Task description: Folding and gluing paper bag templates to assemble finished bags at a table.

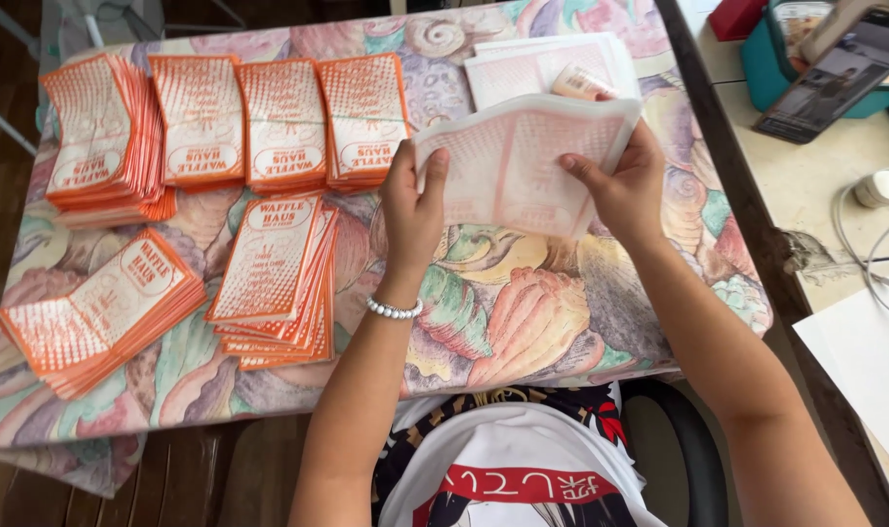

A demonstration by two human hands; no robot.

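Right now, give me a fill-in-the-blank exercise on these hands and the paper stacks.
1. Both hands, left hand and right hand, hold a pale paper sheet by its ____ edge.
2. The left wrist wears a bracelet of ____ beads.
3. The folded stacks on the tablecloth are printed white and ____.
4. The flat pile of unfolded sheets lies ____ the held sheet, farther from the person.

Missing words: lower; white; orange; behind
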